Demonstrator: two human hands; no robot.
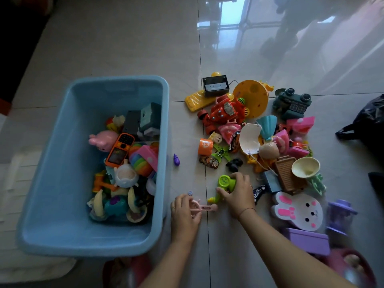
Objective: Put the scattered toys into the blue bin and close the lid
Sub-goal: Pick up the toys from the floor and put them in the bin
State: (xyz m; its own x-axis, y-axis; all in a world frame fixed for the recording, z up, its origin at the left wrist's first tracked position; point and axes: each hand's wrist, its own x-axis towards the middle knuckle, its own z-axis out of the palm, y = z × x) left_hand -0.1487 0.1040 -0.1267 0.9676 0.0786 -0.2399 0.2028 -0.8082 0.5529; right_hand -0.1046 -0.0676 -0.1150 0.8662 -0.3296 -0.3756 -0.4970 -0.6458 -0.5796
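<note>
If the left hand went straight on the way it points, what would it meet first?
Most likely the small round disc on the floor just beyond the left hand, which grips a pink toy; depth is hard to judge.

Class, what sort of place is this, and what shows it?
Probably a room at home: glossy tiled floor, a blue bin holding toys, a scattered toy pile beside it with a white rabbit toy.

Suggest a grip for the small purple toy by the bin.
I'd pinch the purple toy across its fatter near end, coming straight down from above. It lies flat and alone on the tile, long axis pointing away, with nothing on either side. The bin wall is clear of it.
</note>
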